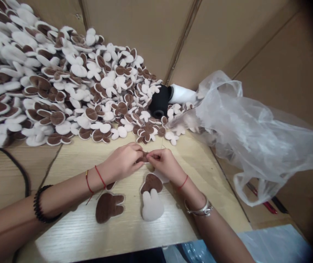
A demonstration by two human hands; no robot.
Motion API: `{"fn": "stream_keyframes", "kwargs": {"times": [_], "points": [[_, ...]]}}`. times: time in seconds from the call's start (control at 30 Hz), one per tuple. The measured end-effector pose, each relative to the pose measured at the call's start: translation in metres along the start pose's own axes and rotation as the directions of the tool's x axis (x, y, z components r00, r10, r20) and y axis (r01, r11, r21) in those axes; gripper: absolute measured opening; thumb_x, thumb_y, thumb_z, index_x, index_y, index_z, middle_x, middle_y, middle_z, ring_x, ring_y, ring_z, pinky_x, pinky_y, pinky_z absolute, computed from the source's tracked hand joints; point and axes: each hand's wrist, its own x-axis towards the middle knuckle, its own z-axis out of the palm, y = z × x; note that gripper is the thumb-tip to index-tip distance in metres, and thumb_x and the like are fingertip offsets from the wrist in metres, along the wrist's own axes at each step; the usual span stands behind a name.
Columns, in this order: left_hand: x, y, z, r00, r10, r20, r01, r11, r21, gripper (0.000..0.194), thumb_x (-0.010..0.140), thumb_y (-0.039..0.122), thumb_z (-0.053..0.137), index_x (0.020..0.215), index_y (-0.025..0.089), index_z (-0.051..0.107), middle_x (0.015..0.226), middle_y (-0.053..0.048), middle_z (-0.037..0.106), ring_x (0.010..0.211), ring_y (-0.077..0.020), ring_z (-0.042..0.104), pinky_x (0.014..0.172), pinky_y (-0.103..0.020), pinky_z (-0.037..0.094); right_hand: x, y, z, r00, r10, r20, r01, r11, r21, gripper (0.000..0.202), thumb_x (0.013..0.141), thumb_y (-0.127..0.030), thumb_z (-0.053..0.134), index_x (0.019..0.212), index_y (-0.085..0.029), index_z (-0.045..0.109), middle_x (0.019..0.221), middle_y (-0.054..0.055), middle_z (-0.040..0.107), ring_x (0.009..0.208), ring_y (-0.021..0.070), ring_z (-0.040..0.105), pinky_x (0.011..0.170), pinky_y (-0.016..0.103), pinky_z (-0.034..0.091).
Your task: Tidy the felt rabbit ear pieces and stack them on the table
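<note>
Between my two hands, above the middle of the wooden board, is a small brown plush bunny-shaped piece [144, 157] with a pale edge. My left hand [127, 159] grips it from the left, fingers closed around it. From the right, my right hand [163, 160] pinches at its edge; thumb and index finger meet there. A thin dark line like thread shows just above the right hand; whether a needle is held is too small to tell. Nearer me lie a brown bunny-head piece [109, 207] and a white one [153, 206] overlapping a brown one [151, 182].
A large heap of white and brown plush pieces [71, 84] fills the back left. Beside it are a black thread cone [159, 100] and a white cone [183, 93]. A clear plastic bag [255, 124] spreads at right, near a red-handled tool [268, 207]. Cardboard walls [134, 33] stand behind.
</note>
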Motion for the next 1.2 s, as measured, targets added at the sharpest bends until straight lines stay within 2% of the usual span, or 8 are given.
{"fn": "stream_keyframes", "kwargs": {"times": [0.17,0.27,0.37,0.5,0.67,0.9,1.03,1.2], "points": [[0.001,0.006,0.000,0.998,-0.004,0.067,-0.002,0.995,0.098,0.024,0.091,0.020,0.043,0.090,0.011,0.065,0.087,-0.011,0.065,0.090,-0.0240,0.059,0.079,-0.036,0.048,-0.003,-0.003,-0.006,0.998,0.039,0.044,-0.041,0.999,0.026,0.014,0.076,-0.017,0.057,0.070,-0.012,0.068,0.055,-0.002,0.055,0.050,0.0077,0.039,0.048,0.021,0.030],[0.002,0.001,0.002,0.999,0.028,0.044,-0.032,0.995,0.099,0.025,0.091,0.018,0.042,0.081,0.012,0.064,0.080,-0.010,0.064,0.083,-0.0233,0.058,0.075,-0.035,0.047,-0.007,-0.008,-0.014,0.995,0.058,0.082,-0.050,0.994,-0.097,0.014,0.076,-0.025,0.062,0.068,-0.014,0.066,0.054,-0.003,0.052,0.050,0.0085,0.040,0.050,0.023,0.029],[0.002,-0.008,0.005,0.999,0.002,-0.034,-0.003,0.999,-0.038,0.012,0.085,0.017,0.050,0.087,0.015,0.062,0.080,-0.007,0.065,0.079,-0.0208,0.059,0.071,-0.031,0.046,-0.012,-0.012,-0.020,0.999,0.041,-0.004,-0.040,0.933,-0.359,0.013,0.069,-0.028,0.070,0.066,-0.017,0.064,0.063,0.001,0.057,0.065,0.0144,0.050,0.061,0.027,0.034],[0.004,-0.015,0.006,0.979,-0.183,-0.090,0.148,0.941,-0.304,0.025,0.074,0.017,0.064,0.099,0.020,0.061,0.082,-0.002,0.068,0.069,-0.0158,0.061,0.065,-0.026,0.045,-0.015,-0.014,-0.024,0.996,-0.019,-0.085,-0.029,0.845,-0.534,0.027,0.063,-0.037,0.077,0.080,-0.020,0.066,0.090,0.007,0.060,0.093,0.0252,0.053,0.078,0.038,0.037],[0.008,-0.013,0.003,0.967,-0.243,-0.075,0.209,0.926,-0.316,0.011,0.066,0.016,0.070,0.077,0.019,0.068,0.064,0.002,0.063,0.059,-0.0128,0.055,0.056,-0.022,0.038,-0.014,-0.011,-0.026,0.988,-0.094,-0.119,0.018,0.852,-0.523,0.036,0.067,-0.038,0.076,0.097,-0.021,0.064,0.103,0.009,0.057,0.102,0.0282,0.052,0.083,0.041,0.039],[0.010,-0.016,0.003,0.962,-0.263,-0.067,0.234,0.928,-0.290,0.011,0.065,0.021,0.071,0.076,0.018,0.072,0.067,0.000,0.060,0.060,-0.0129,0.051,0.058,-0.024,0.038,-0.015,-0.010,-0.032,0.961,-0.222,-0.165,0.072,0.776,-0.626,0.032,0.071,-0.031,0.074,0.100,-0.022,0.066,0.113,0.011,0.056,0.108,0.0315,0.050,0.085,0.046,0.037],[0.012,-0.017,0.003,0.971,-0.235,-0.030,0.217,0.933,-0.288,0.011,0.067,0.020,0.068,0.077,0.017,0.071,0.072,-0.001,0.059,0.059,-0.0121,0.048,0.058,-0.024,0.039,-0.006,-0.004,-0.026,0.957,-0.276,-0.091,0.184,0.819,-0.543,0.014,0.078,-0.018,0.068,0.092,-0.021,0.069,0.104,0.010,0.061,0.102,0.0264,0.053,0.085,0.042,0.037],[0.011,-0.012,0.001,0.984,-0.178,-0.010,0.174,0.969,-0.174,0.007,0.074,0.018,0.060,0.078,0.016,0.065,0.078,-0.003,0.060,0.069,-0.0160,0.054,0.064,-0.027,0.041,0.009,0.009,-0.013,0.955,-0.296,-0.007,0.269,0.879,-0.394,0.010,0.079,-0.008,0.061,0.080,-0.015,0.069,0.082,0.008,0.063,0.080,0.0192,0.057,0.076,0.033,0.042]]}}
